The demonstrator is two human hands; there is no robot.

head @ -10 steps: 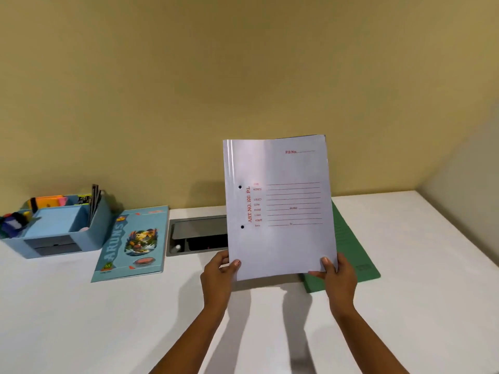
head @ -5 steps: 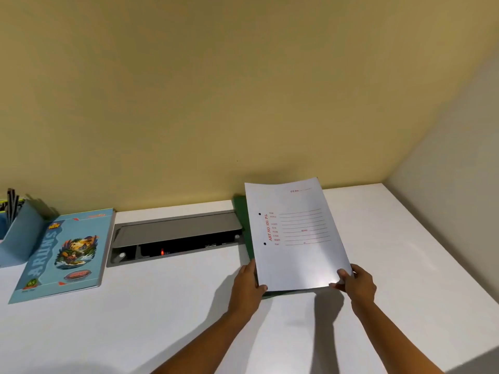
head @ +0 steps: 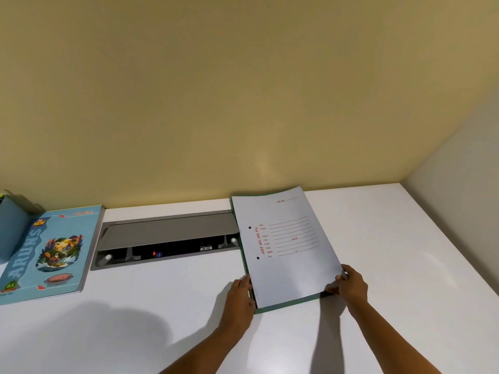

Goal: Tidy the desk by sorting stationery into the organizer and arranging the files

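A pale lilac file (head: 289, 247) with red printed lines lies almost flat on top of a green file (head: 286, 306), whose edges show along its left and front sides. My left hand (head: 240, 295) grips the lilac file's front left corner. My right hand (head: 351, 286) pinches its front right corner. Both files rest on the white desk (head: 162, 306) near the back wall. A corner of the blue organizer (head: 12, 228) shows at the far left edge.
A blue illustrated notebook (head: 46, 252) lies at the left beside the organizer. A grey recessed cable tray (head: 167, 238) with an open lid sits in the desk between the notebook and the files. A side wall bounds the desk at the right.
The lilac file has come down from upright in the air to lie on the green file. The view has shifted right, so the organizer has nearly left the frame.
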